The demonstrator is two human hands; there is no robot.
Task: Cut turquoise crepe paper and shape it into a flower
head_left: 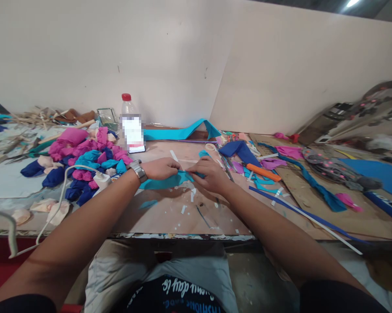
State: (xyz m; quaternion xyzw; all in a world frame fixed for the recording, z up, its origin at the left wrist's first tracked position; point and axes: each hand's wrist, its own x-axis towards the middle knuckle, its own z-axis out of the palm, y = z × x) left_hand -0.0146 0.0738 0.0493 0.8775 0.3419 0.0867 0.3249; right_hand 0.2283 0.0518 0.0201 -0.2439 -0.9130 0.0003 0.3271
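Observation:
A turquoise fabric strip [163,181] is stretched between my two hands, just above the table. My left hand [161,168], with a metal watch at the wrist, has its fingers closed on the strip's upper edge. Close beside it, my right hand [210,174] pinches the other end, its fingers bent and pressed together. The exact fold between the fingertips is too small to make out. Small white paper-like scraps [183,210] lie on the table below the hands.
Left of my arm is a heap of pink, blue and turquoise fabric pieces [85,150] and a white charger [101,179] with its cable. A phone [133,134] leans against a bottle [126,104]. To the right lie an orange-handled cutter [264,172], scissors [227,163] and fabric strips [316,182].

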